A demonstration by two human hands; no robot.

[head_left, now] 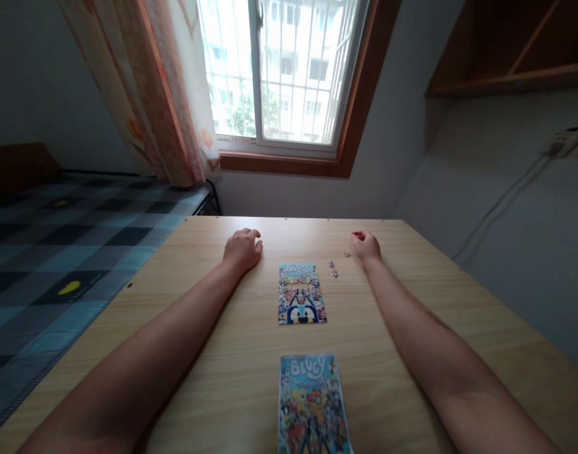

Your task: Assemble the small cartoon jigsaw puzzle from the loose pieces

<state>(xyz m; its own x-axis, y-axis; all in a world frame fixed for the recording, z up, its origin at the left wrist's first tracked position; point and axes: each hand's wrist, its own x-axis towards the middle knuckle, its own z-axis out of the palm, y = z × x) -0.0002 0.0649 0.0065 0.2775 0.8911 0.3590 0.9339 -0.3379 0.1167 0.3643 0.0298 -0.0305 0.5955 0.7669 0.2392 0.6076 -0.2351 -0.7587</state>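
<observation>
A jigsaw puzzle (302, 304) with a blue cartoon dog lies flat in the middle of the wooden table. Bare wood shows through a gap in its upper part. My left hand (244, 248) rests on the table to the puzzle's upper left, fingers loosely bent, thumb apart, holding nothing. To the upper right, my right hand (366, 246) is closed with its fingertips together; whatever is in them, if anything, is hidden. Several loose puzzle pieces (334, 270) lie between the puzzle and my right hand, with another piece (347, 254) close beside that hand.
Nearest to me lies a box or card (312, 403) with a matching "Bluey" picture, cut off by the bottom edge. The table (213, 378) reaches toward the wall below a barred window (293, 75). A checked bed (81, 233) stands left, a curtain (147, 94) behind it.
</observation>
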